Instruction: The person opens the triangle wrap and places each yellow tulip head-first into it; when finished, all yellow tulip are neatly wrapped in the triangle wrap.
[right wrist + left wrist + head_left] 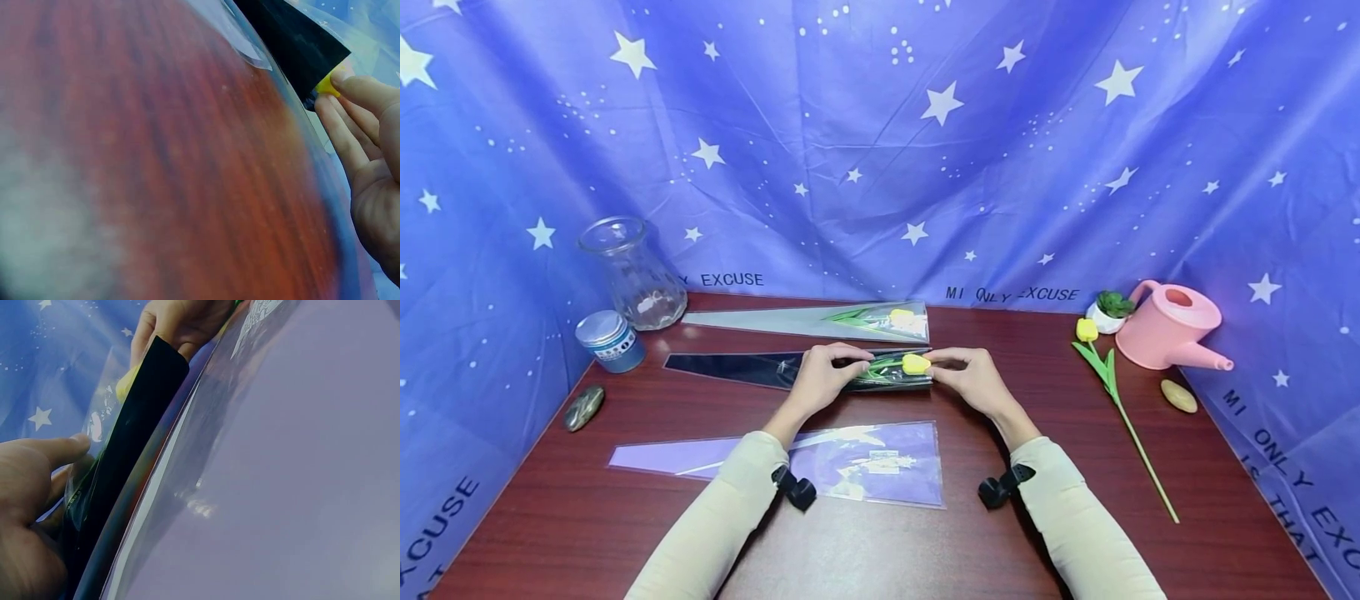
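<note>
A black-backed clear flower sleeve lies across the middle of the table with a yellow tulip in it, bloom at the wide right end. My left hand grips the sleeve over the tulip's green leaves; in the left wrist view its thumb lies on the clear film. At the wide end, my right hand pinches the bloom, whose yellow edge shows between thumb and fingers in the right wrist view. Behind lies a grey sleeve holding another yellow tulip. In front lies a purple sleeve.
A loose yellow tulip lies at right, near a pink watering can, a potted succulent and a tan stone. At left stand a glass vase and a blue jar, with a dark stone nearby.
</note>
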### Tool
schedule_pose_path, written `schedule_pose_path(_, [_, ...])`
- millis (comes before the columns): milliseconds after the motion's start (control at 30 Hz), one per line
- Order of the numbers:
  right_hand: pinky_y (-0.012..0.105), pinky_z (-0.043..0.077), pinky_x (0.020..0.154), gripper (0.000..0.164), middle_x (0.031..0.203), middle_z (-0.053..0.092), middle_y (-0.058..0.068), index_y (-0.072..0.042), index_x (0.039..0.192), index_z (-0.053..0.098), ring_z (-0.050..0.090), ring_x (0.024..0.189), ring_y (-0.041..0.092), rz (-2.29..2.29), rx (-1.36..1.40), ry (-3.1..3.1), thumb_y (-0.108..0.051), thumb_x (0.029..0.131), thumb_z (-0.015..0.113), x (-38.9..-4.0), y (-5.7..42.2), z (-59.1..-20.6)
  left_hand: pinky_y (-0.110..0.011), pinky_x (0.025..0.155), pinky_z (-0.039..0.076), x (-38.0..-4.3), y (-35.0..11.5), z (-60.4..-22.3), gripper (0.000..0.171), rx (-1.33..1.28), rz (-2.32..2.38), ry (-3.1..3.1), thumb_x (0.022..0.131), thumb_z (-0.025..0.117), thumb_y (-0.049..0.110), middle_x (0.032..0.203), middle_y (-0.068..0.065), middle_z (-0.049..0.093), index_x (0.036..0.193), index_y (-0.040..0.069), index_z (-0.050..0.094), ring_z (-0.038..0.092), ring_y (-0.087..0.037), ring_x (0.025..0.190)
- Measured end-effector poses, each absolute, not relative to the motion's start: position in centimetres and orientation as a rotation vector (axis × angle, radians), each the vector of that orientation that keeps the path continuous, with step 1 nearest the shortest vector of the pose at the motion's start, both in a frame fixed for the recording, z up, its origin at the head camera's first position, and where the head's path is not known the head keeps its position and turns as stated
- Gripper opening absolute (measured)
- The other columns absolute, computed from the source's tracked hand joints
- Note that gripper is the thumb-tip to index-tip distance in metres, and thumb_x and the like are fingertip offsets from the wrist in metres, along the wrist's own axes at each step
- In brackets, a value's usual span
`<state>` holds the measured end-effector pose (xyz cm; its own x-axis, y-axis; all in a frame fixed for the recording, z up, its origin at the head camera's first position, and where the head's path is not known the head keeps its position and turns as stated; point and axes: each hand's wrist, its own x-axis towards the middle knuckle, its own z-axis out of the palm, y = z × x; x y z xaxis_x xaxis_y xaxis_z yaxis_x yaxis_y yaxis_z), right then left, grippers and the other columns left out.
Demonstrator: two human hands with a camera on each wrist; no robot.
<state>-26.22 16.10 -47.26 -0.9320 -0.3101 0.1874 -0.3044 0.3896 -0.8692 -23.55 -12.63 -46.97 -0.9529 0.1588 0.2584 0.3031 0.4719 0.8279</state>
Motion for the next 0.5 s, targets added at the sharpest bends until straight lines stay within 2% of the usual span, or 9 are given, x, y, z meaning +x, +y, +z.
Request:
schedule_pose_path(233, [0.022, 0.056, 0.091, 0.021, 0.108, 0.081, 0.006, -0.016, 0.108, 0.083, 0.071, 0.105, 0.011, -1.561, -0.629, 2.665, -0.018, 0.087, 0.084, -26.66, 15.83, -47.22, -0.043, 0.099, 0.058, -23.61, -12.57, -46.96, 0.013, -0.359, -1.454, -2.572, 0.094, 0.078, 0.024, 0.112, 0.003, 0.079, 0.105, 0.025, 0.084, 0.072, -0.020, 0.112])
schedule_pose_path(500, [0.018, 0.056, 0.086, 0.020, 0.108, 0.080, 0.008, -0.015, 0.107, 0.083, 0.071, 0.101, 0.009, -1.533, -0.644, 2.641, -0.013, 0.088, 0.083, -26.99, 15.89, -47.31, -0.046, 0.103, 0.056, -24.03, -12.28, -46.98, 0.013, -0.365, -1.437, -2.588, 0.094, 0.077, 0.022, 0.113, 0.002, 0.079, 0.106, 0.022, 0.084, 0.071, -0.022, 0.115])
